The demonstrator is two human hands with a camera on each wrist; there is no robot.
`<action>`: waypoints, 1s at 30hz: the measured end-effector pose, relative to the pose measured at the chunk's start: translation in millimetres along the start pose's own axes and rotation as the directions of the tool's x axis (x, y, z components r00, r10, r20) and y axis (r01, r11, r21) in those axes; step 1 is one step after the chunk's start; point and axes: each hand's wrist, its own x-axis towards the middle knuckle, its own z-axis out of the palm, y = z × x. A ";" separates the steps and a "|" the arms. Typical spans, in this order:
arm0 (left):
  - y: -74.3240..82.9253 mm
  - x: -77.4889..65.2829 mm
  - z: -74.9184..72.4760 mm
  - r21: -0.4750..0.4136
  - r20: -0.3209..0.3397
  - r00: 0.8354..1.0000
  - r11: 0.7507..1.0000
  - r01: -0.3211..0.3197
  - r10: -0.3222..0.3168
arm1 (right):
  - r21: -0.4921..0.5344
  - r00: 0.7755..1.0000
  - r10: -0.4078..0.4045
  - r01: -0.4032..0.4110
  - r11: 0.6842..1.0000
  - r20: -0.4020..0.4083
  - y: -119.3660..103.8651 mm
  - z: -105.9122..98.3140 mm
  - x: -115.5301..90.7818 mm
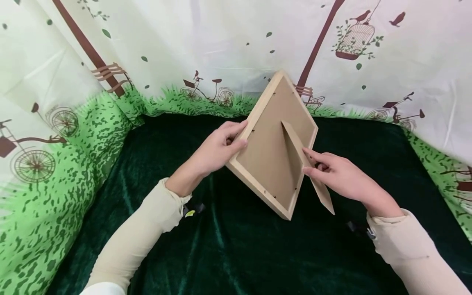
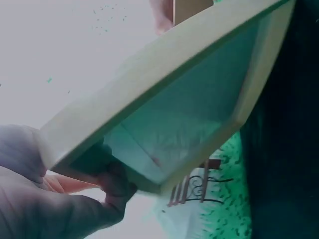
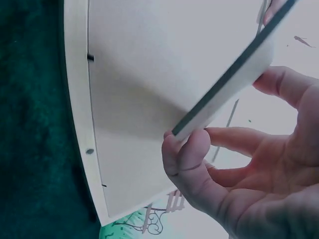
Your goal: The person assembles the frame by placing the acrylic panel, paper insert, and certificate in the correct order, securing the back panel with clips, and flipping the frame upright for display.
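Observation:
A wooden picture frame [image 1: 267, 151] is held tilted above the dark cloth, its brown backboard toward me. My left hand [image 1: 214, 151] grips its left edge, thumb on the back side. In the left wrist view, fingers of the left hand [image 2: 65, 204] reach round to the glass front [image 2: 199, 94], which reflects the surroundings. From the backboard an easel stand leg [image 1: 320, 191] sticks out at an angle. My right hand [image 1: 341, 174] pinches this leg by its edges between thumb and fingers. The right wrist view shows the right hand [image 3: 264, 159] against the leg [image 3: 224, 97] close up.
Dark green velvet cloth [image 1: 236, 254] covers the surface below. Behind and at the sides hangs a white curtain [image 1: 221, 41] printed with grass, bicycles, benches and a birdcage. Small dark tabs [image 1: 274, 197] line the frame's inner back edge. A dark strap piece [image 1: 194, 209] shows by the left wrist.

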 end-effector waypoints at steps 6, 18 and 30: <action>16.2 14.6 -13.0 -0.002 -0.009 0.996 0.996 -0.093 0.093 | 0.049 0.997 -0.022 0.026 0.998 -0.071 2.4 -5.7 -5.9; 27.6 15.1 -44.3 0.168 0.076 0.966 0.952 -0.255 0.245 | 0.206 0.971 -0.105 0.150 0.967 -0.215 -3.2 38.7 3.9; 18.3 28.3 -75.5 0.186 0.228 0.911 0.903 -0.386 0.343 | 0.334 0.990 -0.058 0.098 0.937 -0.127 -13.6 87.1 18.9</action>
